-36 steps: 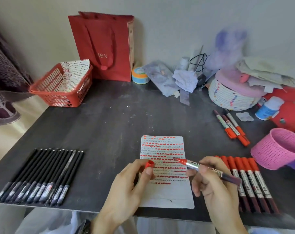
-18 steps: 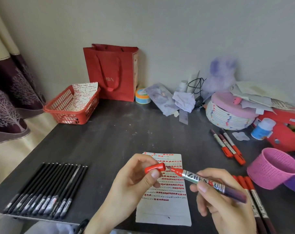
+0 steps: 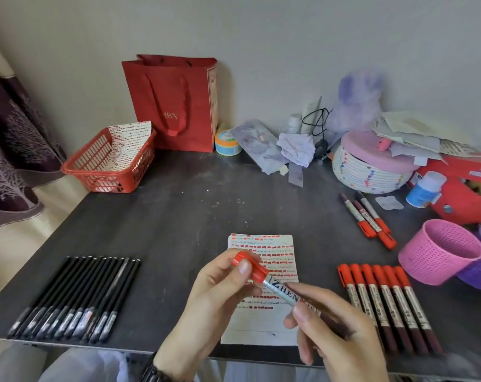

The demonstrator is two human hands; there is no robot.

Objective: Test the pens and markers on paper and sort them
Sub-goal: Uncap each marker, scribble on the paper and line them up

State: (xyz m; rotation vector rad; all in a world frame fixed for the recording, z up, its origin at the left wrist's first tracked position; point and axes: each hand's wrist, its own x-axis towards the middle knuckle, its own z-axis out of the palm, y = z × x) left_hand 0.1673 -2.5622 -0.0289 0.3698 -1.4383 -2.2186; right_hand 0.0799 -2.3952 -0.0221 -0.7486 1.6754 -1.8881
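Two hands hold one red marker (image 3: 282,288) above the test paper (image 3: 262,290). My left hand (image 3: 214,296) grips the red cap (image 3: 250,267) between thumb and fingers; the cap sits on the marker's tip end. My right hand (image 3: 335,334) pinches the silver barrel lower down, with the dark tail end running back under my fingers. The marker is tilted, cap end up and to the left.

The paper lies flat on the dark table (image 3: 178,216), covered in rows of short red test marks, with its bottom part blank.

Six red-capped markers (image 3: 385,301) lie side by side, just right of the paper. Three more markers (image 3: 367,216) lie farther back, near the pink basket (image 3: 437,255). A row of black pens (image 3: 76,296) lies well apart at the left.
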